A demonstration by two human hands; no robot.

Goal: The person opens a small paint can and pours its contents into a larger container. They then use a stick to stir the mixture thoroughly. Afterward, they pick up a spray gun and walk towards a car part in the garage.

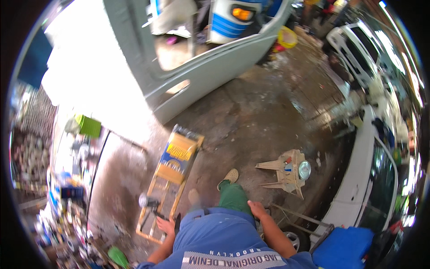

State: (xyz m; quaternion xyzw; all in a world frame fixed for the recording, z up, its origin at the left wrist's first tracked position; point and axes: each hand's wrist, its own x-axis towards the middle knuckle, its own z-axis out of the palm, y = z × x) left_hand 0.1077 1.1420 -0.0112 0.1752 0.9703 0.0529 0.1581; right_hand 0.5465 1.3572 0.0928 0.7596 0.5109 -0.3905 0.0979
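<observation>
My left hand (166,225) is low on the left, beside my hip. Its fingers are closed around the dark handle of what looks like a spray gun (152,203), which has a pale round cup on its far end. Under the gun lies a long wooden frame (177,202) on the ground, partly covered by flattened cardboard (172,157) in brown, blue and yellow. My right hand (256,210) hangs next to my right thigh, fingers loosely apart, with nothing visible in it. A beige plastic stool (291,179) on its side, or seen from above, stands ahead of that hand.
A large grey vehicle body panel (215,76) stands ahead. A round tin (304,170) rests on the stool. To the right are a white car (354,179), a metal-framed cart and a blue container (342,246). Clutter (67,228) and a green box (89,126) lie left.
</observation>
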